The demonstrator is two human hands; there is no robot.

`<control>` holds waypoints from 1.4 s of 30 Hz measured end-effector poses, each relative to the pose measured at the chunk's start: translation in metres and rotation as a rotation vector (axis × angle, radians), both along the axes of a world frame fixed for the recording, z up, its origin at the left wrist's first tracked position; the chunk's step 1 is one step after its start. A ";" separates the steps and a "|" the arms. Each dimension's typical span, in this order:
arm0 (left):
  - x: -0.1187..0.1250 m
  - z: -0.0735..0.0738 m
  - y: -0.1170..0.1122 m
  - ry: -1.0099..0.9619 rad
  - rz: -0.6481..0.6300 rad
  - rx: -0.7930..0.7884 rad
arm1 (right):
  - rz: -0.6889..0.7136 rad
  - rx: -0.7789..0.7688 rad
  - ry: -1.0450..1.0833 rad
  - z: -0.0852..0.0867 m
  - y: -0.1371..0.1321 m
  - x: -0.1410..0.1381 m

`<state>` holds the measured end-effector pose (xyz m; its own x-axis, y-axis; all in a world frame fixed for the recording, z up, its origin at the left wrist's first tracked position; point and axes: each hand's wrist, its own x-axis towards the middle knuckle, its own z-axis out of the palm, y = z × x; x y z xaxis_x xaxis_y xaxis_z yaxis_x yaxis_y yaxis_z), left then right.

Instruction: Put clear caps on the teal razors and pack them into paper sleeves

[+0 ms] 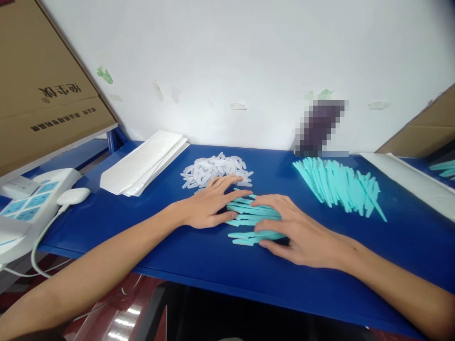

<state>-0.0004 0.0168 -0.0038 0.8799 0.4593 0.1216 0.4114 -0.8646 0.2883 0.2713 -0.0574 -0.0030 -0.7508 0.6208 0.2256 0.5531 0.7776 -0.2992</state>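
Observation:
Slim teal eyebrow razors [245, 217] lie side by side in a small row on the blue table. My left hand [206, 204] is open at the row's left ends, fingers stretched out and thumb touching the razors. From the right, my right hand [304, 232] curls over the row, its fingers and thumb closed round the razors' right ends, which it partly hides. A few razors [243, 238] sit slightly apart at the near side, between its thumb and index finger. Just beyond my left fingers is a heap of translucent white blade-cover-like pieces [209, 169].
A larger pile of teal razors [341, 187] lies back right. White flat bags [145, 161] are stacked back left. A power strip [39, 203] with a white plug and cable [73, 195] stands far left, near a cardboard box [53, 61]. A white wall [213, 61] borders the back.

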 end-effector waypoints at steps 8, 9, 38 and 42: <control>-0.002 0.000 0.000 -0.009 -0.022 -0.011 | -0.095 -0.056 0.036 -0.005 -0.003 -0.007; -0.002 0.000 0.000 -0.008 -0.022 -0.015 | -0.102 -0.048 0.042 -0.006 -0.004 -0.009; -0.004 -0.002 0.009 -0.091 0.041 0.142 | -0.160 0.130 -0.034 -0.005 0.002 -0.002; -0.004 -0.004 0.010 -0.081 0.064 0.158 | -0.111 0.131 -0.015 -0.006 0.001 -0.001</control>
